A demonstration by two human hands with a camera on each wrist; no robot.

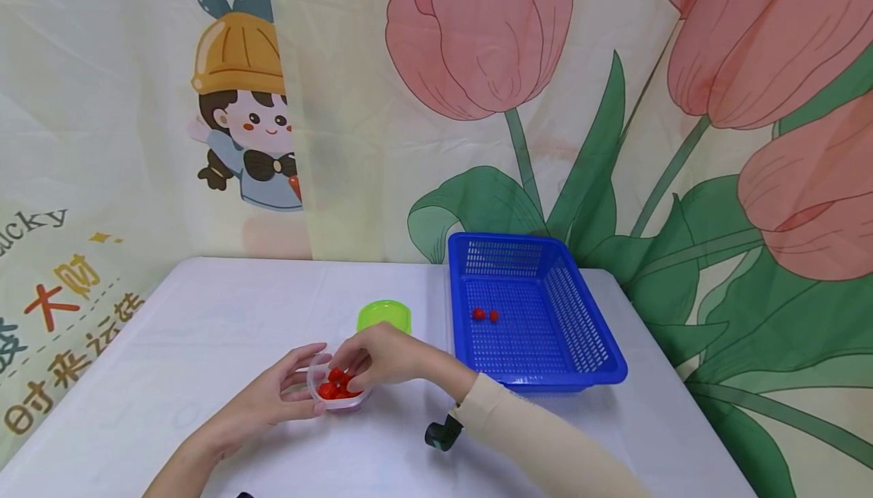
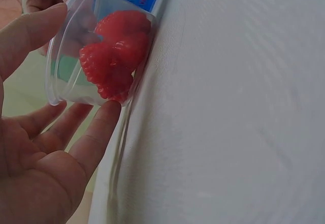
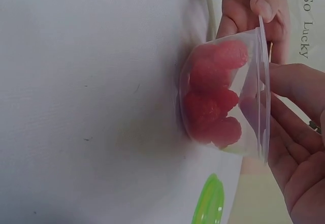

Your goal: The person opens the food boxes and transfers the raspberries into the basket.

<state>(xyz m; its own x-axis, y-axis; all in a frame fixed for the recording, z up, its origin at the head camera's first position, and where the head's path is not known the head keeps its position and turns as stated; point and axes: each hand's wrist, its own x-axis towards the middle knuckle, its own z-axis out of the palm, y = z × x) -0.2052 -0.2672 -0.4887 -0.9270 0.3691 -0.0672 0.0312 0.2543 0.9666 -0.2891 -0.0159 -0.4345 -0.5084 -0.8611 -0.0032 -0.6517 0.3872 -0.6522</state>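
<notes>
A clear round plastic container (image 2: 66,69) with several raspberries (image 2: 124,36) in its bottom sits on the white table. My left hand (image 1: 289,389) holds it from the left, thumb and fingers spread to either side of its wall. My right hand (image 1: 389,352) reaches over the rim from the right, its fingertips (image 3: 249,107) inside, close above the berries; no berry shows between them. In the right wrist view, the raspberries (image 3: 205,76) lie piled against the container's bottom. Part of the berry pile is hidden behind the right fingers in the head view.
Behind the container lies a bright green round lid (image 1: 386,314). A blue perforated basket (image 1: 576,324) stands to the right, with two small red berries (image 1: 480,314) on its floor. A black device (image 1: 443,434) sits under the right wrist. A printed cloth (image 1: 355,142) hangs behind the table.
</notes>
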